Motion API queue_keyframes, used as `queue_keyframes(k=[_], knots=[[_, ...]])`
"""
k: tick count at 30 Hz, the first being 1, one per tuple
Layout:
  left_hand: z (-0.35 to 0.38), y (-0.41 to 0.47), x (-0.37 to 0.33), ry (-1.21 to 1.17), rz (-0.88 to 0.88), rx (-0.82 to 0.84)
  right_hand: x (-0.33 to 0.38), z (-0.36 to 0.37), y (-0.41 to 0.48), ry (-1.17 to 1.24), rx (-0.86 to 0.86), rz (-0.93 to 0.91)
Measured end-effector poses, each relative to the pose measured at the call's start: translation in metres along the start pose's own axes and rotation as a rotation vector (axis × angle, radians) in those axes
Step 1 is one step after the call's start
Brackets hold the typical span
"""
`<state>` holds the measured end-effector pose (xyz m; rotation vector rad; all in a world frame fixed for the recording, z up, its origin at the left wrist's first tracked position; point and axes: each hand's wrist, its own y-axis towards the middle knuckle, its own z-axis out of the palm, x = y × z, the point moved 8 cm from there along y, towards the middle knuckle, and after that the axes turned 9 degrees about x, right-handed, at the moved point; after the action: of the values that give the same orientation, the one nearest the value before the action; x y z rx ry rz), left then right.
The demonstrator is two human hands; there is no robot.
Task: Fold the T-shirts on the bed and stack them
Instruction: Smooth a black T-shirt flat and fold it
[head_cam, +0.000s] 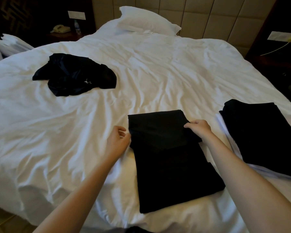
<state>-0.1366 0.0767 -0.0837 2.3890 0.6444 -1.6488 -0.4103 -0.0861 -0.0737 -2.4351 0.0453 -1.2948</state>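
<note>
A black T-shirt [171, 165] lies as a long narrow strip on the white bed [74, 132] in front of me, its far end doubled back toward me. My right hand [198, 129] pinches the right corner of that doubled layer. At the strip's left edge, my left hand [117, 142] has its fingers curled and its fingertips at the fabric. A crumpled black T-shirt [74, 75] lies at the far left of the bed. At the right edge sits a stack of folded black shirts [262, 137] on white fabric.
A white pillow [146, 21] leans against the padded headboard. On the nightstand to the far left stand a telephone [60, 28] and a water bottle [77, 26]. White linens [8, 46] are piled at the far left. The bed's near edge drops to the floor at lower left.
</note>
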Motion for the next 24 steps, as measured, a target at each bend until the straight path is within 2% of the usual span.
queue_keyframes(k=[3,8,13,18,24], knots=[[0.013,0.027,-0.004,-0.031,-0.094,0.099,0.01,0.001,0.011,0.073,-0.014,0.025],[0.014,0.052,-0.01,-0.022,-0.18,0.0,0.016,0.011,0.028,0.1,0.022,0.087],[0.013,0.069,-0.008,-0.011,-0.167,-0.028,0.019,0.019,0.039,0.075,0.084,0.07],[0.017,0.078,-0.01,0.073,-0.141,0.034,0.022,0.021,0.045,0.121,0.099,0.034],[0.013,0.091,-0.006,-0.025,-0.169,-0.07,0.032,0.02,0.056,0.128,-0.031,-0.063]])
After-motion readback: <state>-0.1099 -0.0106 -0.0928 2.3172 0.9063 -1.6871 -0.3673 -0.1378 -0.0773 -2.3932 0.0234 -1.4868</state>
